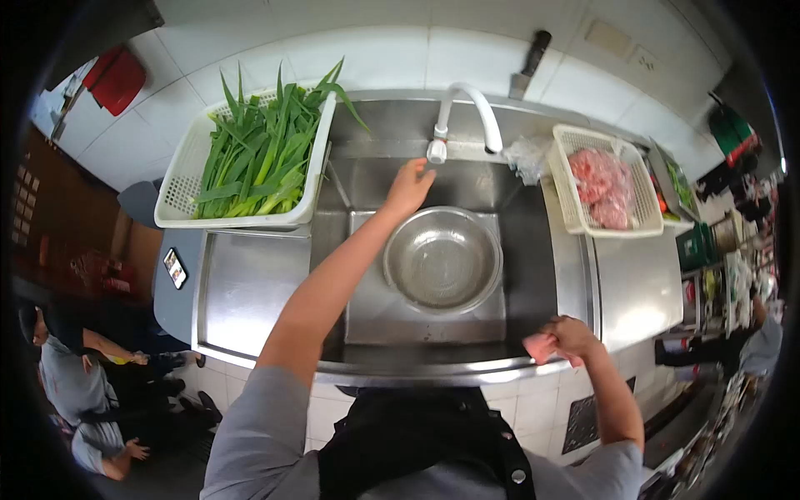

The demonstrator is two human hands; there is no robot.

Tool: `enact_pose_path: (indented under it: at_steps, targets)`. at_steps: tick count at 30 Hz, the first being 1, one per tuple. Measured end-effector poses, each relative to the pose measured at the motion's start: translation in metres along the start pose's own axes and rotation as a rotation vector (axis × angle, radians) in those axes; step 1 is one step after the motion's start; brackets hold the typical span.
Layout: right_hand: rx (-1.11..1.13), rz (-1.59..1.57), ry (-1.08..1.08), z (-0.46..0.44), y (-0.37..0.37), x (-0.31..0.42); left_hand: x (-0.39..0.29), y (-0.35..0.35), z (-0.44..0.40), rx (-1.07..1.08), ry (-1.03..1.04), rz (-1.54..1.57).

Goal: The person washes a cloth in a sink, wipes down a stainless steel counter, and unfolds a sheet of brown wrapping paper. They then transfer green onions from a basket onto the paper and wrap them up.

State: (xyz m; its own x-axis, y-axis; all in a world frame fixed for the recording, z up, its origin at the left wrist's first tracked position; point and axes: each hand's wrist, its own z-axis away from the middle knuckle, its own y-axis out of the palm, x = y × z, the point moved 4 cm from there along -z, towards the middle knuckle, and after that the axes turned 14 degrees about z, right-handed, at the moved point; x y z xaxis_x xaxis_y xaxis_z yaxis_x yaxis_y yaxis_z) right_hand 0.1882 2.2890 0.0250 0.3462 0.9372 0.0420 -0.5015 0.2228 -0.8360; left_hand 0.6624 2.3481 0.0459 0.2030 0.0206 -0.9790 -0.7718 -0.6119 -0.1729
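My left hand [408,188] reaches over the back of the steel sink [529,250], fingers loosely spread and holding nothing. It is just below the knob of the white faucet [476,98]; I cannot tell whether a fingertip touches it. Beneath my left forearm, a round metal bowl [442,260] stands on the sink floor, and its shiny bottom shows. At the sink's front right corner, my right hand [573,336] is closed on a soft pink piece [542,347]. That piece sticks out on both sides of the fist; whether it is cloth or meat is unclear.
A white basket [179,187] of long green leaves [267,158] stands left. On the right, another basket [575,218] holds bagged pinkish meat [604,187]. A clear plastic bag [527,157] lies beside it. A cleaver [531,64] hangs on the wall; a phone [175,268] lies left. People stand on both sides.
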Motion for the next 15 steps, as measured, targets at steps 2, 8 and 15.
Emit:
enact_pose_path:
  at_steps: [2, 8, 15]
  targets:
    - [-0.302, 0.047, 0.103, -0.036, -0.057, 0.01, 0.02, 0.029, -0.053, -0.131, -0.019, -0.174]
    - [-0.686, -0.267, 0.073, -0.154, -0.144, 0.035, 0.058, 0.064, -0.104, -0.187, -0.276, -0.131]
    - [-0.719, -0.554, 0.1, -0.227, -0.208, 0.056, 0.066, 0.058, -0.104, -0.185, -0.195, -0.046]
